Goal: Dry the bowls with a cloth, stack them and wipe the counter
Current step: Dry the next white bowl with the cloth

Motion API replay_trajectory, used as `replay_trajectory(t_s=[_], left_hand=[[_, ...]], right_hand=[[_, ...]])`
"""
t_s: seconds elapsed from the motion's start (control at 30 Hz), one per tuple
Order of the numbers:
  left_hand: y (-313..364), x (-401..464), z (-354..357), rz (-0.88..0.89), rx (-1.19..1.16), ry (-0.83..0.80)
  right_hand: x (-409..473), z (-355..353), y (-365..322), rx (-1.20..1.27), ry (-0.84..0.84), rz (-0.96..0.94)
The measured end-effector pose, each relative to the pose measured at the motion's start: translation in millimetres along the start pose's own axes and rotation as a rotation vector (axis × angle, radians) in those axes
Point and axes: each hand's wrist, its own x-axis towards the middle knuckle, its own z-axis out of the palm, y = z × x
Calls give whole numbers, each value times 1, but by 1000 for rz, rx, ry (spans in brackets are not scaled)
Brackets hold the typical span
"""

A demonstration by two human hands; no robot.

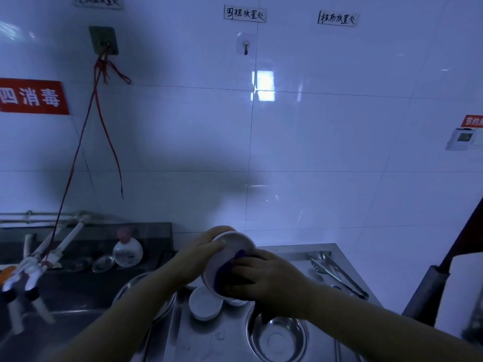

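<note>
Holding a white bowl [230,259] tipped up over the metal counter [224,335], the left hand [201,254] curls around its rim. Inside it, the right hand [264,278] presses a purple cloth [230,270]. Just below sits a smaller white bowl [205,304].

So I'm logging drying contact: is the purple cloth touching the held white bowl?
Touching. The head view shows the right hand pressing the purple cloth inside the white bowl.

A stainless steel counter [230,343] carries a white bowl [205,305] near its middle; a large metal bowl [278,337] sits near right; metal tongs [339,276] lie far right; a metal basin [130,286] rests at the counter's left edge.
</note>
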Motion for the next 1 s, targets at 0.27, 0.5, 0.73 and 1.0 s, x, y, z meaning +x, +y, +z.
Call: replay_trajectory(t_s=[0.27, 0.5, 0.73, 1.0], left_hand=[[14, 13, -4, -164, 377, -91], [18, -18, 3, 632, 1292, -79], [5, -12, 6, 418, 1056, -177], [9, -16, 41, -140, -328, 64]], right_hand=[[-8, 1, 7, 0, 127, 9], [-21, -9, 13, 133, 75, 249], [-37, -13, 18, 130, 173, 262], [-27, -10, 9, 471, 619, 761]])
